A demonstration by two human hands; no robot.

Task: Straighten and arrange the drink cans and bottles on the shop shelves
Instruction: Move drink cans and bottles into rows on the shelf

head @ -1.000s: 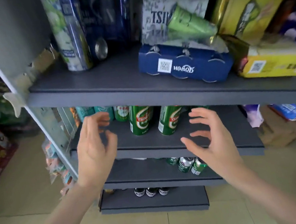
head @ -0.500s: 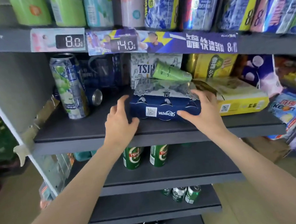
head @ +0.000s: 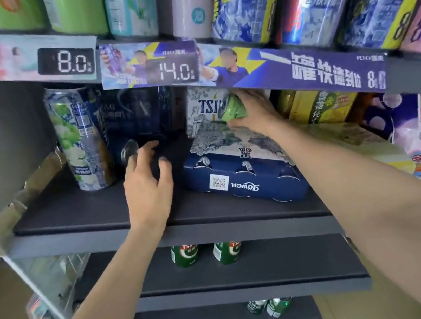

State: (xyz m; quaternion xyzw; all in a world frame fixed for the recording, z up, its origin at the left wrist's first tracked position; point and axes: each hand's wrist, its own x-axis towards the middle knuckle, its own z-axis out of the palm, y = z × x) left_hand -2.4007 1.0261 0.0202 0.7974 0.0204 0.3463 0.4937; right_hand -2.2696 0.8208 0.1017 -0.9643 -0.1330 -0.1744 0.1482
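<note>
- Gripped the small green can (head: 233,109) in the right hand (head: 254,113), fingers curled round its far side, thumb below; can lay tilted, its silver end turned left, atop the blue-and-white patterned carton (head: 228,143).
- Sat that carton on the dark blue can pack (head: 246,184), which rested on the grey shelf (head: 89,213) with a QR label facing out.
- Hovered the left hand (head: 149,187) over the shelf, fingers spread and loosely bent, holding nothing, just left of the blue pack.
- Lay a dark can on its side (head: 129,151) close beyond the left fingertips; touching or not, could not tell.
- Stood a tall grape-print can (head: 79,138) upright at the left end of the shelf, with dark blue cans (head: 140,115) behind in shadow.
- Leaned a yellow carton (head: 319,107) to the right of the held can, behind the right forearm.
- Hung price tags reading 8.0 (head: 66,62) and 14.0 (head: 173,70) on the shelf edge above, under a row of tall cans (head: 234,0).
- Stood two green beer cans (head: 207,252) on the shelf below, tops hidden by the shelf edge, and more green cans (head: 269,307) one level lower.
</note>
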